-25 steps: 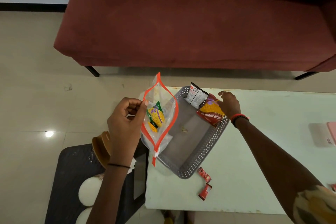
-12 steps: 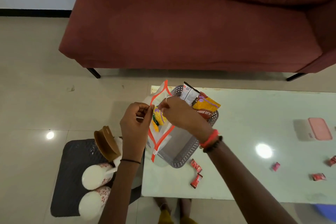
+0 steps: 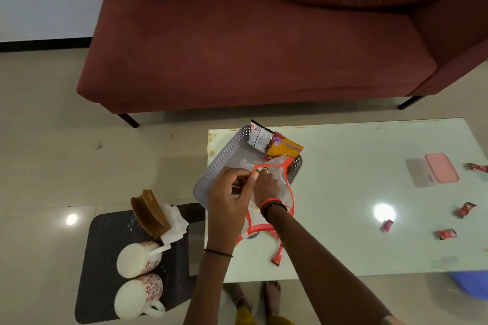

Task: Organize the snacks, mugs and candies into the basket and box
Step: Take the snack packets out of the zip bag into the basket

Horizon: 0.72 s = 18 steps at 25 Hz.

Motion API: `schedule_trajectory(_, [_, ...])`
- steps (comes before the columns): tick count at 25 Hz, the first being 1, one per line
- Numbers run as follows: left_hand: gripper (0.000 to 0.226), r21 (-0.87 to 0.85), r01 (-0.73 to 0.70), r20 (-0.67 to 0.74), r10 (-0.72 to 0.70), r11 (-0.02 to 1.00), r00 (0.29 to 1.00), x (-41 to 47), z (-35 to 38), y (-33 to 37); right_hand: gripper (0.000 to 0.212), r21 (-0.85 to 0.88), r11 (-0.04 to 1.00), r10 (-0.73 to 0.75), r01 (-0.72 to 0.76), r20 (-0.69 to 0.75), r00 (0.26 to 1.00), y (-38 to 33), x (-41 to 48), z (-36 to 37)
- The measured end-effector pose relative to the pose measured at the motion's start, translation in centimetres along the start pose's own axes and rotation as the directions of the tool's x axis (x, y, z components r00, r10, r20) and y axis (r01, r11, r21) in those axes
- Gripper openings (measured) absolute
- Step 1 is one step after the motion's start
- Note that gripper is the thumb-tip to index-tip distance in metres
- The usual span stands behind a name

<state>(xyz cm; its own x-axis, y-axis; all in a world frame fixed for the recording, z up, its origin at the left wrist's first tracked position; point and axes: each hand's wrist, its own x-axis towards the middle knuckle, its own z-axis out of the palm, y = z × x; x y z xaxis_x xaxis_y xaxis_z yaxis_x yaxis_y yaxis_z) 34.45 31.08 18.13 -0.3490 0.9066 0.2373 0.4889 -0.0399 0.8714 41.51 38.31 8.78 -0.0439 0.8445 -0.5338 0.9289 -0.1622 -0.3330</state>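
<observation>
**Both hands at the bag, over the basket**

Left hand pinches the edge of a clear bag w/ an orange rim, fingers closed on it. Right hand is pushed inside the bag's mouth; can't tell if its grip is open or closed, the fingers are hidden. The bag lies over the near part of the grey basket and onto the desk.

In the basket's far corner: a white snack pack leaning up, and a yellow snack pack right beside it, touching.

Pink-lid box sits far right on the desk, lid on. Red candies near it: one by the right edge, three more well apart from the basket. One more candy is by the right arm, near the desk's front edge.

On a dark mat on the floor, left of the desk: 2 white mugs w/ red flowers, lying on their sides, near each other. A brown holder w/ white napkins stands behind them.
</observation>
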Motion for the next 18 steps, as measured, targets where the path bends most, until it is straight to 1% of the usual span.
schedule_trajectory(3, [0.01,0.015,0.029,-0.011,-0.029,0.999,1.0,-0.4,0.4,-0.1,0.026,0.019,1.0,-0.021,0.022,-0.025,0.999,1.0,-0.2,-0.1])
schedule_trajectory(6, [0.007,0.053,0.098,-0.056,-0.095,0.994,0.994,-0.5,0.5,-0.4,0.025,-0.004,0.997,-0.071,0.071,-0.023,0.997,0.8,-1.3,-0.8])
schedule_trajectory(9, [0.006,0.061,0.162,-0.082,-0.157,0.985,0.984,-0.2,0.3,-0.7,0.027,-0.086,0.975,-0.208,0.203,-0.048,0.977,-0.3,-3.1,-2.7])
schedule_trajectory(11, [0.008,0.076,0.19,-0.101,-0.182,0.979,0.978,0.4,0.0,-0.9,0.027,-0.123,0.957,-0.274,0.264,-0.075,0.959,-1.3,-4.9,-4.8])
schedule_trajectory(13, [0.013,0.084,0.235,-0.118,-0.225,0.968,0.967,1.1,-0.6,-1.3,0.025,-0.113,0.944,-0.321,0.311,-0.082,0.944,-2.1,-6.8,-7.3])
schedule_trajectory(15, [0.014,0.094,0.263,-0.143,-0.248,0.96,0.958,1.9,-1.4,-1.7,0.025,-0.022,0.953,-0.304,0.303,-0.076,0.95,-2.4,-8.4,-10.4])
schedule_trajectory(17, [0.014,0.122,0.257,-0.185,-0.232,0.959,0.955,2.6,-2.3,-2.1,0.029,0.194,0.95,-0.235,0.245,-0.073,0.969,-1.9,-9.3,-13.9])
schedule_trajectory(18, [0.014,0.139,0.252,-0.206,-0.221,0.958,0.953,3.0,-2.8,-2.2,0.031,0.316,0.924,-0.206,0.214,-0.058,0.977,-1.3,-9.4,-15.8])
